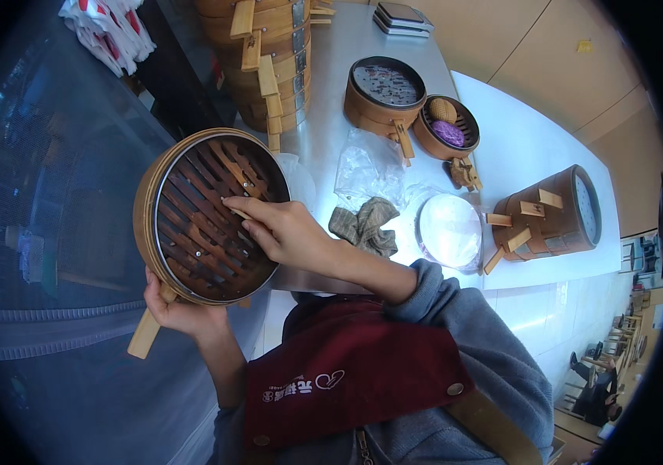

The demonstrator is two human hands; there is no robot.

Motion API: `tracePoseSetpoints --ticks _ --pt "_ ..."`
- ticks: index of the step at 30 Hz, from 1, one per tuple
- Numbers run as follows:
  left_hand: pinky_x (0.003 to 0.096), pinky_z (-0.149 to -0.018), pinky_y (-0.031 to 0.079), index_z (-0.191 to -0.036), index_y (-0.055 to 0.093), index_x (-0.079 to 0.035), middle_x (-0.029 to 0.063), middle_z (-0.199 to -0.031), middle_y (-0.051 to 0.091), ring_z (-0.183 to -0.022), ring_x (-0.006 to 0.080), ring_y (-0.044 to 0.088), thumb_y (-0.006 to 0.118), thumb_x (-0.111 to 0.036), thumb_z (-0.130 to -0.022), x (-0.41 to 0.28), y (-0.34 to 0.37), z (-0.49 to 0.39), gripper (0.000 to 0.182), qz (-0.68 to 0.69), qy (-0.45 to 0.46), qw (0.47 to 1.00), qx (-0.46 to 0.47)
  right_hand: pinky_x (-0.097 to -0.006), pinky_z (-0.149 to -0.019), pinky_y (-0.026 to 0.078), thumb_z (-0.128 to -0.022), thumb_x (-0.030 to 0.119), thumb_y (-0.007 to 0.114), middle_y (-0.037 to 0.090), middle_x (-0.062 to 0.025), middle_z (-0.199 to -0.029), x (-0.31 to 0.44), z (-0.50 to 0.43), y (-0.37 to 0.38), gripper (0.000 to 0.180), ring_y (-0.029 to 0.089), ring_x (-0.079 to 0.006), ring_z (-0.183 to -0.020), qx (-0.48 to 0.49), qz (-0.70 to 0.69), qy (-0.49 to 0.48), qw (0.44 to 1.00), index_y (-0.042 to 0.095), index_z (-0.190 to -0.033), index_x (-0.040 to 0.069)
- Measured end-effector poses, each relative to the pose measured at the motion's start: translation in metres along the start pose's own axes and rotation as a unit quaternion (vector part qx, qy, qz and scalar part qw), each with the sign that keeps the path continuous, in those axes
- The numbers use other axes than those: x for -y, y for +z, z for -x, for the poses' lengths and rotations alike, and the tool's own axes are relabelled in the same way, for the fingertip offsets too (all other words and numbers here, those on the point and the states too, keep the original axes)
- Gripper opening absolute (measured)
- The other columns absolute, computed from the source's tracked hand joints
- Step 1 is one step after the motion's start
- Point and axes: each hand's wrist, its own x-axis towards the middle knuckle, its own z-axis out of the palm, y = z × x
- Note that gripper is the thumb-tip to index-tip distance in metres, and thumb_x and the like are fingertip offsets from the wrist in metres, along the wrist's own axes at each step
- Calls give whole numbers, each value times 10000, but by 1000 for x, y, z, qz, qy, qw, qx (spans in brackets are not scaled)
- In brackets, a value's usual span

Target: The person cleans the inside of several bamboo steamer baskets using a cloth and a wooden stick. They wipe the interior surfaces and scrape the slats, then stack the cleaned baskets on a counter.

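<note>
A round bamboo steamer basket [209,221] with a slatted floor is tilted towards me. My left hand [183,311] grips it at the lower rim, beside its wooden handle. Inside it, my right hand [276,226] pinches a small, thin light-coloured piece [239,213] over the slats; what it is I cannot tell. Right of my right forearm a crumpled checked cloth [369,226] lies on the metal table. Above the cloth is a clear plastic bag [369,165], and further right a stack of round white sheets [450,229] in plastic.
A tall stack of steamers [282,75] stands at the back left. Behind the bag are a steamer with a perforated liner [386,87] and one holding a purple bun [447,133] and a brown bun [443,110]. More stacked steamers [540,215] stand right; a scale [403,20] sits at the back.
</note>
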Motion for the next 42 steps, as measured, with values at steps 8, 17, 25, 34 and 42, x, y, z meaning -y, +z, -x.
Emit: tracePoseSetpoints --ticks 8,17,25,34,42 --pt "381 -917 461 -1168 523 -64 82 -1123 565 -1095 212 549 406 -304 -880 0 -1 1 393 -27 23 999 -13 -399 -675 551 -863 32 564 658 -210 -906 1 -3 2 431 665 -371 -769 3 -3 35 999 486 -1284 85" --pt "445 -981 432 -1229 529 -47 140 -1232 516 -1189 285 490 402 -330 -866 8 -7 -2 477 -24 30 999 10 -380 -655 543 -851 12 574 651 -199 -880 -9 -2 11 436 659 -357 -748 -68 26 -38 997 517 -1281 60" --pt "450 -993 423 -1238 529 -46 142 -1244 515 -1196 291 487 406 -334 -875 9 -4 -4 480 -13 33 999 4 -388 -626 532 -828 6 580 638 -203 -815 -12 -1 13 410 645 -359 -685 -83 44 -58 994 550 -1235 35" --pt "367 -914 461 -1168 507 -56 82 -1117 552 -1089 207 547 396 -287 -879 4 0 -5 386 -8 40 999 4 -340 -635 551 -858 25 588 666 -163 -850 -7 2 6 419 674 -313 -718 -69 41 -36 996 538 -1271 73" --pt "380 -953 433 -1224 488 -5 123 -1177 532 -1139 231 515 421 -277 -868 -6 -8 -18 453 -64 179 981 -33 -370 -575 483 -879 43 553 628 -147 -667 -48 6 -13 258 641 -295 -596 -17 69 124 990 558 -1136 18"
